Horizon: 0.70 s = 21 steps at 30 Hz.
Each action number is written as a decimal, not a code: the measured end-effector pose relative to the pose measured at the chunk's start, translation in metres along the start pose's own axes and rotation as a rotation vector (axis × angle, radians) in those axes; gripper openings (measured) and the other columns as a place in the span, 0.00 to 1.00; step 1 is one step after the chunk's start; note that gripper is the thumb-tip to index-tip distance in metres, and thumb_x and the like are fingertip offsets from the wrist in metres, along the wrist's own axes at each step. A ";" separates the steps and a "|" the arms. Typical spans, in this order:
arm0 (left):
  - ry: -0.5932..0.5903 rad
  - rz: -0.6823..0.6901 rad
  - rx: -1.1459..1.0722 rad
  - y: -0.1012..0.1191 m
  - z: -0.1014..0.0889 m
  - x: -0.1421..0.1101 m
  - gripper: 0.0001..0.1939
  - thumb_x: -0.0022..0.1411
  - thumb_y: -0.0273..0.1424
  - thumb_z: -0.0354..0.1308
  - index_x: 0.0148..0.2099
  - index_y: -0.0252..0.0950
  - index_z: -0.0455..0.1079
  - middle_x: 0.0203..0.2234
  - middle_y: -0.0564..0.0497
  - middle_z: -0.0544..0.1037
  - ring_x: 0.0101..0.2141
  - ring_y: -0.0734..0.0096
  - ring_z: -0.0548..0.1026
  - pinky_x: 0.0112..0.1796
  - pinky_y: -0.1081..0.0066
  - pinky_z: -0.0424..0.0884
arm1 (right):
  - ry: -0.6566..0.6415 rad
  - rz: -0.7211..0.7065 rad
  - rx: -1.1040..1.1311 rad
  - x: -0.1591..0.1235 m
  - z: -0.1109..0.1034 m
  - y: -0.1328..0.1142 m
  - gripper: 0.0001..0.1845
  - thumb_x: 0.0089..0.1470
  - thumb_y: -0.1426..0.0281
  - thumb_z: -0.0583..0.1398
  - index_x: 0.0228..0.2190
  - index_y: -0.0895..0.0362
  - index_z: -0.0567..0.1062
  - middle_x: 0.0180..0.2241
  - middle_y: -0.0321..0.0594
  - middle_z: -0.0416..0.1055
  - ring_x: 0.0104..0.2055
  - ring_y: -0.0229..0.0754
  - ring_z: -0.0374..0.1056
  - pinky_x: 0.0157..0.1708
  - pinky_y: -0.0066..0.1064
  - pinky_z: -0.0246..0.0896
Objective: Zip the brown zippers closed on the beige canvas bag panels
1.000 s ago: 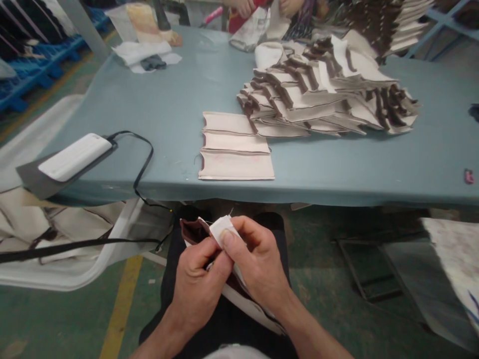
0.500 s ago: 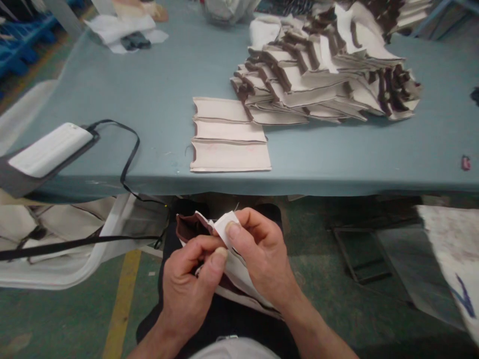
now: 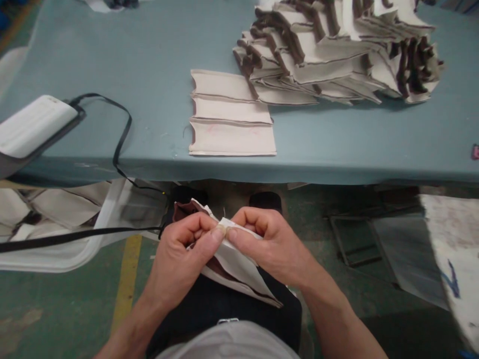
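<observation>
A cream fabric piece with a dark brown lining (image 3: 239, 264) lies slantwise over my lap, its upper edge pinched between both hands. My left hand (image 3: 187, 254) is closed on that edge, thumb pressed against the fingers. Right beside it, my right hand (image 3: 262, 242) grips the same edge, and the two thumb tips almost meet. A white corner and a loose thread stick up between the hands. The fingertips under the fabric are hidden.
On the blue-green table (image 3: 149, 114) are a flat stack of cream pieces (image 3: 232, 137) and a large heap of similar pieces (image 3: 310, 60). A white device (image 3: 37, 124) with a black strap lies left. A white bin (image 3: 75, 259) holds more pieces; a marked white sack (image 3: 452, 249) stands right.
My hands have drawn together, and the thumbs now nearly touch at the edge. The white corner has folded lower. The view has tilted down, so the table's things sit higher.
</observation>
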<state>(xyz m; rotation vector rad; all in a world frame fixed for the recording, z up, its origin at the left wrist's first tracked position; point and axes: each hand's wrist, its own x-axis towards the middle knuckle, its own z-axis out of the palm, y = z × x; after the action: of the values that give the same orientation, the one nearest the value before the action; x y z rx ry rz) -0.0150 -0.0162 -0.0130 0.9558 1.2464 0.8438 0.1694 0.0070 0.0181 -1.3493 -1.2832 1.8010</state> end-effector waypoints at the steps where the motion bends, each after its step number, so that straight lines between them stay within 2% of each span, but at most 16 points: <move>1: -0.005 -0.010 -0.014 -0.001 -0.001 0.000 0.22 0.64 0.49 0.69 0.29 0.36 0.73 0.18 0.57 0.71 0.19 0.78 0.68 0.21 0.79 0.65 | -0.019 0.006 0.009 0.000 -0.001 0.000 0.16 0.59 0.61 0.63 0.25 0.57 0.70 0.22 0.28 0.60 0.24 0.30 0.52 0.21 0.23 0.46; 9: -0.068 -0.119 -0.274 -0.005 0.000 0.000 0.22 0.60 0.47 0.72 0.28 0.35 0.73 0.18 0.57 0.72 0.18 0.80 0.65 0.20 0.81 0.62 | -0.116 0.017 0.140 0.006 -0.004 0.002 0.21 0.56 0.55 0.69 0.24 0.56 0.71 0.20 0.26 0.57 0.22 0.30 0.49 0.19 0.23 0.43; 15: -0.026 -0.207 -0.446 -0.001 0.005 0.004 0.23 0.54 0.45 0.76 0.25 0.35 0.71 0.15 0.57 0.71 0.16 0.81 0.65 0.19 0.82 0.60 | -0.006 -0.006 0.079 0.008 -0.003 0.012 0.14 0.60 0.59 0.66 0.32 0.57 0.75 0.23 0.28 0.63 0.23 0.30 0.54 0.20 0.23 0.47; 18: 0.007 -0.212 -0.458 0.001 0.009 0.007 0.22 0.53 0.44 0.77 0.25 0.34 0.71 0.15 0.57 0.71 0.16 0.81 0.65 0.19 0.82 0.62 | 0.141 -0.171 -0.020 0.006 -0.002 0.017 0.12 0.60 0.62 0.66 0.42 0.55 0.76 0.27 0.29 0.70 0.26 0.33 0.62 0.26 0.25 0.58; 21: 0.058 -0.195 -0.466 0.004 0.013 0.008 0.21 0.52 0.41 0.77 0.25 0.34 0.70 0.16 0.58 0.71 0.16 0.81 0.65 0.19 0.82 0.62 | 0.243 -0.435 -0.233 0.005 0.000 0.020 0.15 0.58 0.68 0.68 0.47 0.53 0.76 0.40 0.37 0.79 0.37 0.37 0.73 0.39 0.30 0.69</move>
<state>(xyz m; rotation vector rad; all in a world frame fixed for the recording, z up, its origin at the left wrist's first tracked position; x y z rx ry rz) -0.0013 -0.0085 -0.0117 0.4320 1.1030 0.9556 0.1704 0.0035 -0.0019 -1.2413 -1.5414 1.1873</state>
